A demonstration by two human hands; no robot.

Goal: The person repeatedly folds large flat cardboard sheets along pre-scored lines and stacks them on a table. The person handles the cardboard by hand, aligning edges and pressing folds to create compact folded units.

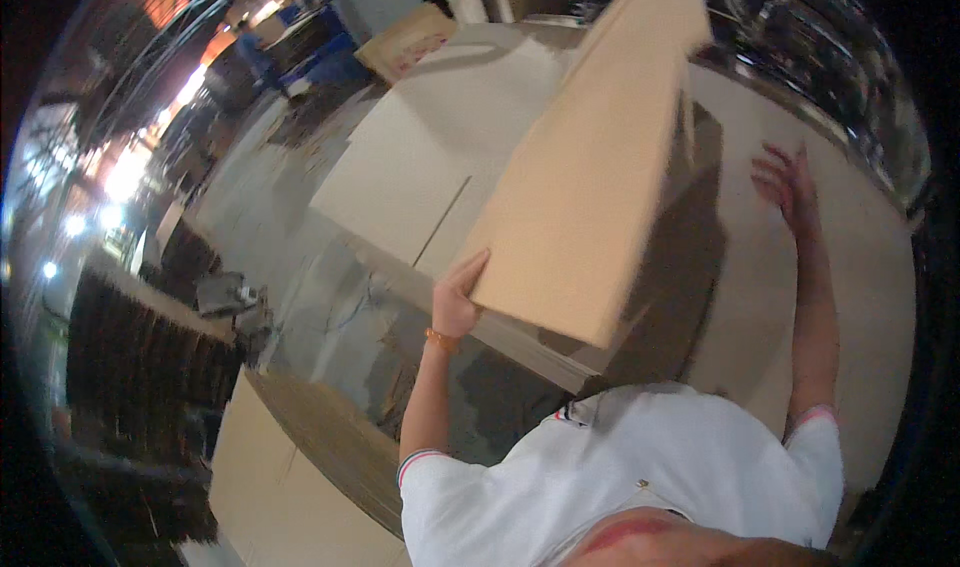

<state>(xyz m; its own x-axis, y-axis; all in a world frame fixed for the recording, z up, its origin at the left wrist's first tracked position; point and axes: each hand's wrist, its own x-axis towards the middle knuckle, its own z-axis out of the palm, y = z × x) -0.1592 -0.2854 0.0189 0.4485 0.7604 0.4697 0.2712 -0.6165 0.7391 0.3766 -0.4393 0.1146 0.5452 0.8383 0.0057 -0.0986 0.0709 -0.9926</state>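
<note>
A long tan cardboard sheet stands tilted up in front of me, slightly blurred along its right edge. My left hand is closed on its near left corner, with the thumb lying along the edge. Beneath and beyond it lies a stack of pale cardboard sheets; the top one has a dark slot cut in it. Out to the right, my right hand is apart from the raised sheet, fingers spread and holding nothing. It hovers over or near another broad cardboard surface; whether it touches cannot be told.
Another cardboard stack stands at the lower left. Behind it is a tall dark-edged stack. Metal machinery lines the far right. A person in blue is far off at the upper left, near scraps on the floor.
</note>
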